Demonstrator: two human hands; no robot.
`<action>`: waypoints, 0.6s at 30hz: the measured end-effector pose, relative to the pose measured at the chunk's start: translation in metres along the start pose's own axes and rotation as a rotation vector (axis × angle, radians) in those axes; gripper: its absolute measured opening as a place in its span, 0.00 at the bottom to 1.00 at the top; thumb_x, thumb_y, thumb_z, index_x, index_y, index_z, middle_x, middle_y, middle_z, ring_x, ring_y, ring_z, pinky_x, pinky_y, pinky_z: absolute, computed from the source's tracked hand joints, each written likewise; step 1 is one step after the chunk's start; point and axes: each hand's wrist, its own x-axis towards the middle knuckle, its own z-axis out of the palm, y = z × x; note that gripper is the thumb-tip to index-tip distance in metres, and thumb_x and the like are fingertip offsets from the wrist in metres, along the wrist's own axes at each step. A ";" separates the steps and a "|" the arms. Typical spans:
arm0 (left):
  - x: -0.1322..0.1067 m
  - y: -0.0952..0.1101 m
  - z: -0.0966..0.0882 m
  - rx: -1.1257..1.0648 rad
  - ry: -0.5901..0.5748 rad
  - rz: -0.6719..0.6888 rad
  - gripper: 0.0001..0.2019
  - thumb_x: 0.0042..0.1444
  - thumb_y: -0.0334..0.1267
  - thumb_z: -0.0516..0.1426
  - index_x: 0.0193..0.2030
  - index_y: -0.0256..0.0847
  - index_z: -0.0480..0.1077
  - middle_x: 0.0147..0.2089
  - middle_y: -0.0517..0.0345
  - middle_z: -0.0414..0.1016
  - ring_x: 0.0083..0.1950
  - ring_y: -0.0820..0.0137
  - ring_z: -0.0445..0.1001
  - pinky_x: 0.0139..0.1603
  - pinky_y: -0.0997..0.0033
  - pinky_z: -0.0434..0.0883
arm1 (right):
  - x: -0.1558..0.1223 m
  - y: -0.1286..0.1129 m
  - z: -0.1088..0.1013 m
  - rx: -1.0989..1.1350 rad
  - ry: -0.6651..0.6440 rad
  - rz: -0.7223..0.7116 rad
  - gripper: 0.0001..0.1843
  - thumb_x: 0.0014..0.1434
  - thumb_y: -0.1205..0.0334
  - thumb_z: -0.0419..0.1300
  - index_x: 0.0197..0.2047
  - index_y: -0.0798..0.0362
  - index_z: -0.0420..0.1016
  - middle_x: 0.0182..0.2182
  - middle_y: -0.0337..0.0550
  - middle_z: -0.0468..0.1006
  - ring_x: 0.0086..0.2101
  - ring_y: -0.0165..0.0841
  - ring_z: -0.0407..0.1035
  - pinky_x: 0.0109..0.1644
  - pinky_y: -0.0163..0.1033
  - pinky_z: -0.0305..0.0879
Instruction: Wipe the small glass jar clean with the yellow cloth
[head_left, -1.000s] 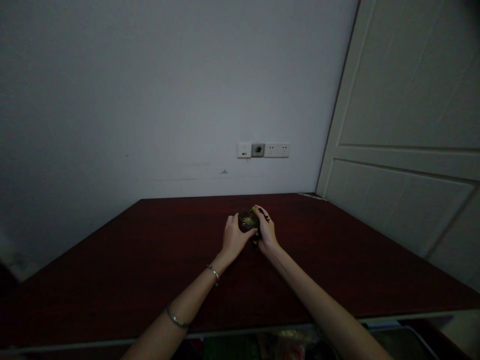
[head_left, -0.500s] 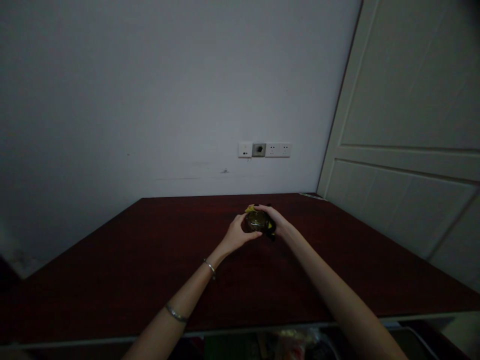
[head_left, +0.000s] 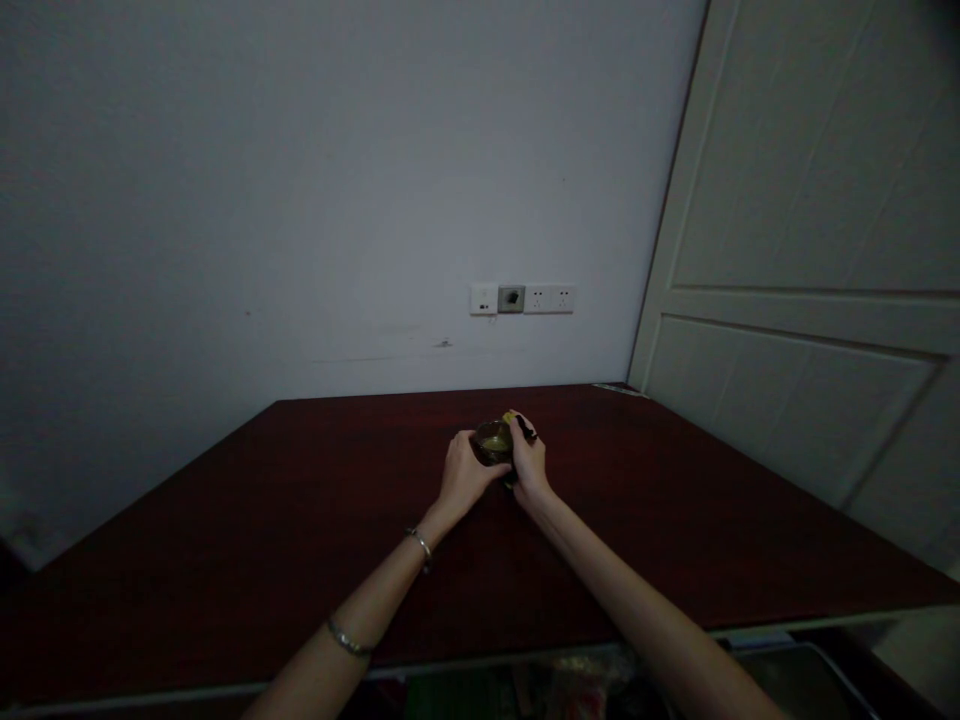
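A small dark, see-through glass bowl (head_left: 493,441) is held up over the far middle of the table, its open mouth tipped toward me. My left hand (head_left: 463,474) is closed around its left and near side, the thumb reaching along the front. At the bowl's right side my right hand (head_left: 529,462) is closed on a yellow and black cloth (head_left: 510,417), pressed against the rim and wall. Much of the cloth is hidden by the fingers and the bowl.
The dark red table top (head_left: 300,530) runs back to a pale wall with a row of sockets (head_left: 523,299). A white panelled door (head_left: 810,300) stands along the right. Below the front edge, an open space holds a green thing (head_left: 457,695) and bagged items (head_left: 581,690).
The bowl has turned so that its mouth now shows, and shifted slightly left. My right hand has moved left and nearer, from the bowl's far right side, with the cloth.
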 end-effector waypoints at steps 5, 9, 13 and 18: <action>-0.001 0.005 -0.008 -0.212 -0.121 0.003 0.35 0.34 0.41 0.68 0.49 0.38 0.57 0.46 0.47 0.72 0.47 0.61 0.73 0.47 0.62 0.69 | 0.013 -0.009 -0.003 0.047 -0.059 0.063 0.20 0.44 0.56 0.63 0.41 0.56 0.74 0.41 0.46 0.78 0.39 0.35 0.72 0.44 0.37 0.68; 0.008 -0.003 -0.010 -0.504 -0.225 0.012 0.25 0.43 0.38 0.64 0.46 0.38 0.59 0.48 0.47 0.72 0.49 0.65 0.72 0.51 0.63 0.68 | 0.037 -0.029 -0.009 -0.015 -0.258 0.188 0.16 0.45 0.60 0.64 0.39 0.56 0.75 0.36 0.45 0.80 0.34 0.34 0.74 0.39 0.37 0.70; 0.012 -0.004 -0.011 -0.564 -0.309 -0.045 0.28 0.37 0.34 0.66 0.46 0.35 0.63 0.47 0.45 0.73 0.48 0.64 0.73 0.50 0.62 0.68 | 0.048 -0.047 -0.016 -0.123 -0.544 0.398 0.14 0.49 0.61 0.63 0.40 0.56 0.75 0.33 0.46 0.80 0.30 0.34 0.74 0.37 0.39 0.71; 0.006 0.004 -0.016 -0.389 -0.377 -0.018 0.27 0.35 0.37 0.67 0.45 0.34 0.69 0.43 0.50 0.74 0.41 0.65 0.74 0.43 0.64 0.71 | 0.043 -0.048 -0.015 -0.213 -0.658 0.477 0.11 0.50 0.62 0.63 0.38 0.57 0.75 0.30 0.46 0.80 0.30 0.33 0.75 0.38 0.38 0.71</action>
